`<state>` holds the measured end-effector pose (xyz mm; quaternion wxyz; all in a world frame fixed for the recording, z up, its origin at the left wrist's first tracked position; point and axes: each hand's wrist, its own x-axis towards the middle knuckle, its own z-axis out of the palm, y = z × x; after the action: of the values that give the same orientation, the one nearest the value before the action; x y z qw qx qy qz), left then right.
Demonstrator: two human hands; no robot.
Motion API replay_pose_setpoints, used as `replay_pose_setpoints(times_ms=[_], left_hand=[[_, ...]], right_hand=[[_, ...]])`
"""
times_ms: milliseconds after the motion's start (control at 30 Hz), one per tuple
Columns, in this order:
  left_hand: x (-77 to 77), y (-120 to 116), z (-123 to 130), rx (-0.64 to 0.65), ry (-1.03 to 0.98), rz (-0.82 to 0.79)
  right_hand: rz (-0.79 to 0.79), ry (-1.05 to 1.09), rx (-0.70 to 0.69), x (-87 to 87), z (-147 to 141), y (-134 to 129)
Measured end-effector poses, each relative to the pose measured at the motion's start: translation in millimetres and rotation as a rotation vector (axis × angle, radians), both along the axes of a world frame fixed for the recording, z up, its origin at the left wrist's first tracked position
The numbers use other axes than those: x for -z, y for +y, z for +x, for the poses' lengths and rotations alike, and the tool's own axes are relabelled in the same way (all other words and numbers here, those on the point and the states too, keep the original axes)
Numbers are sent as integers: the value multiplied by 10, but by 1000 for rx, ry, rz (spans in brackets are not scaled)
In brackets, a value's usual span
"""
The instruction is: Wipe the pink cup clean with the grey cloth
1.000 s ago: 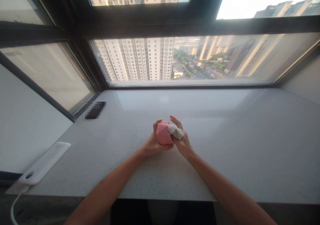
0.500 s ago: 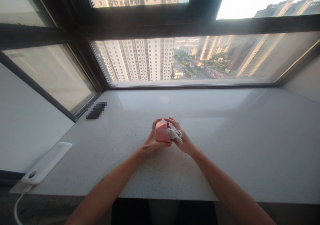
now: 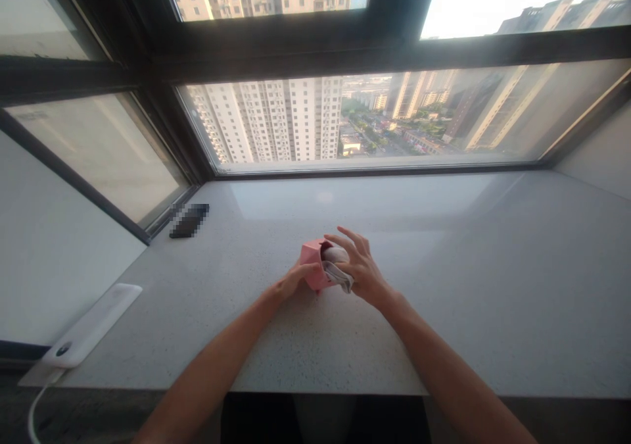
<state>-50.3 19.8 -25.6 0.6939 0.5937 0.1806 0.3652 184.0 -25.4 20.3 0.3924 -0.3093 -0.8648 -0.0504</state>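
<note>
My left hand (image 3: 294, 278) is wrapped round a small pink faceted container (image 3: 311, 257) from its left, thumb across the near face. The container lies tilted, its dark opening turned right toward my other hand. A pale grey-white cloth (image 3: 336, 254) bunches in that opening, with a grey fold hanging over the rim. On the right, my right hand (image 3: 363, 270) has the cloth between thumb and fingers at the mouth, upper fingers stretched out above it. How firmly these fingers grip is partly hidden.
A white power strip (image 3: 96, 325) with a cable lies at the left edge of the pale speckled sill (image 3: 473, 286). Further back on the left lies a dark pixelated object (image 3: 190, 221). Dark window frames (image 3: 296, 49) rise behind the sill.
The container has tilted and shifted slightly left, showing more of its opening. My right hand has risen, its fingers spreading over the mouth, and the cloth has changed shape.
</note>
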Motion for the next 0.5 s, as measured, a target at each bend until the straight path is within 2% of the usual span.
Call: replay_pose_setpoints(times_ms=[67, 167, 267, 367, 500], left_hand=[[15, -12, 0, 17, 3, -75], [26, -30, 28, -90, -66, -118], [1, -52, 55, -205, -91, -48], [-62, -86, 71, -250, -82, 1], [-157, -151, 86, -319, -33, 160]], right_hand=[[37, -15, 31, 2, -17, -8], [30, -29, 26, 0, -52, -13], [-74, -42, -37, -38, -79, -23], [-185, -4, -81, -88, -99, -43], [-387, 228, -140, -94, -148, -59]])
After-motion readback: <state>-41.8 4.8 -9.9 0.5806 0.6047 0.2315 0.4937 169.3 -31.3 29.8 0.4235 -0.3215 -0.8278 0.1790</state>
